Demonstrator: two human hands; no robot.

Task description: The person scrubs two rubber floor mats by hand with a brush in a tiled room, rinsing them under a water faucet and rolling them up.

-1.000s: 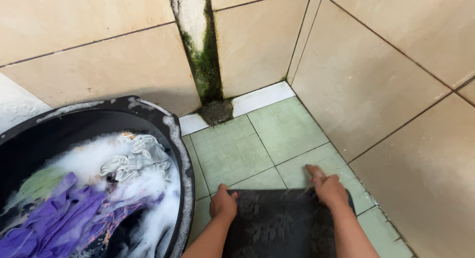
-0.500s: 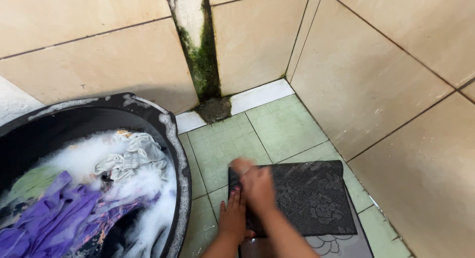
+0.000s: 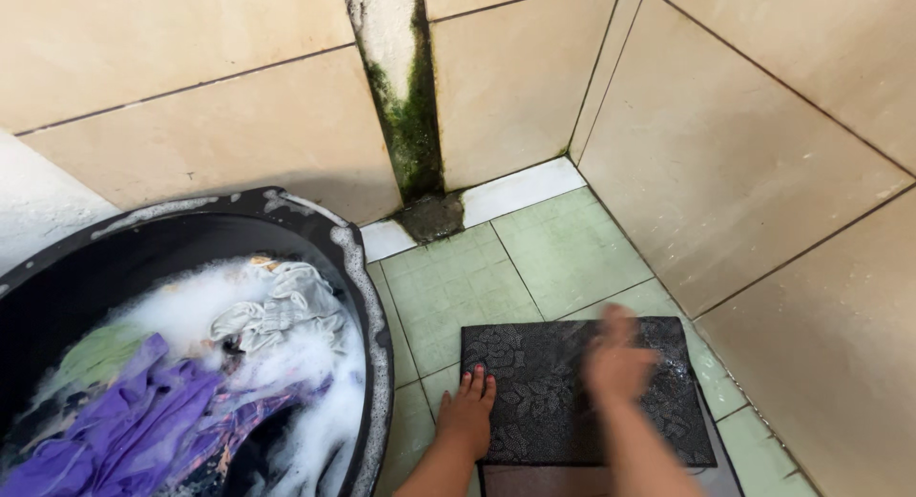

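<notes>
A dark grey patterned cloth (image 3: 558, 378) lies spread flat on the green floor tiles. My left hand (image 3: 468, 413) presses flat on its left edge, fingers together and pointing away from me. My right hand (image 3: 618, 362) is over the right half of the cloth, blurred by motion, palm down with nothing in it. A lighter flowered part of the cloth (image 3: 706, 480) shows at the bottom right under the dark part.
A black round basin (image 3: 367, 297) on the left holds foamy water and soaking clothes, among them purple cloth (image 3: 124, 425) and a whitish cloth (image 3: 277, 306). Beige tiled walls (image 3: 744, 154) meet in a corner behind; a mouldy vertical strip (image 3: 408, 115) runs down the back wall.
The cloth was held by its top edge, then laid flat on the tiles. My right hand swept from the cloth's left side across to the right. My left hand stays on the left edge.
</notes>
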